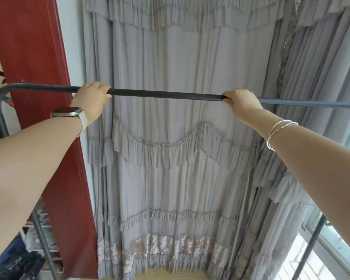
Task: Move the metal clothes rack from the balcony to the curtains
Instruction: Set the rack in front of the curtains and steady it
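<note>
At the far left, the metal clothes rack (166, 94) bends down from its top bar into a dark upright beside the red door frame (34, 57). Just right of that frame, the person's left hand (91, 100), a smartwatch (73, 116) on its wrist, is wrapped over the top bar with the fingers curled round it. The bar runs on across the front of the grey ruffled curtains (180, 148), which hang directly behind it and fill the middle of the view. Further along, the right hand (243, 104) is clenched on the same bar, thin bangles (279, 134) on that wrist. Past it the bar continues to the rack's right corner, whose upright drops in front of the window (319, 257) to the right of the curtains.

Judging by this, the carrying part looks nearly or wholly done: the rack stands right in front of the curtains, no balcony around it. Its feet are out of view, so whether it is set down cannot be told. What seems left is final positioning and letting go.
</note>
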Action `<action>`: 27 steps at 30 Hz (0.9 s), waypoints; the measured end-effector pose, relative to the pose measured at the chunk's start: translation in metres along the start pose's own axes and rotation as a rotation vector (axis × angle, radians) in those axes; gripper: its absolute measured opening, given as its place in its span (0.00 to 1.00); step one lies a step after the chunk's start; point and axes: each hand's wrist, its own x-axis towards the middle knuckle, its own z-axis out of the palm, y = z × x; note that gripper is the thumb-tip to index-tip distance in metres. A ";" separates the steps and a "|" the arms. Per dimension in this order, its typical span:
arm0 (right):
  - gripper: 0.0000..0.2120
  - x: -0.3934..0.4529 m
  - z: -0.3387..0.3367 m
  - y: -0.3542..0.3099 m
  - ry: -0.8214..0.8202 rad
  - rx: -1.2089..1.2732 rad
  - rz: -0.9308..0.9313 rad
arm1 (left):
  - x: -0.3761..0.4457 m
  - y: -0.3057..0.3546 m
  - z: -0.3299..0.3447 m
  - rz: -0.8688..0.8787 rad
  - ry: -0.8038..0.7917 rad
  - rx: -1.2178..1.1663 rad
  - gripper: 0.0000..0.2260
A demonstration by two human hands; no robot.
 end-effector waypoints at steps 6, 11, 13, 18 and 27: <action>0.11 -0.012 -0.009 0.004 0.016 -0.010 -0.023 | -0.010 0.006 -0.009 -0.012 -0.006 -0.007 0.14; 0.12 -0.023 -0.016 0.000 0.015 -0.015 -0.010 | -0.016 0.010 -0.016 -0.036 -0.002 0.015 0.14; 0.13 -0.025 -0.018 -0.003 0.003 -0.013 -0.006 | -0.019 0.009 -0.018 -0.046 0.006 0.038 0.13; 0.14 -0.025 -0.018 -0.007 0.009 -0.012 0.007 | -0.025 0.005 -0.020 -0.064 -0.001 0.018 0.16; 0.14 -0.025 -0.015 -0.012 0.023 0.005 0.036 | -0.027 0.004 -0.023 -0.080 -0.071 -0.059 0.22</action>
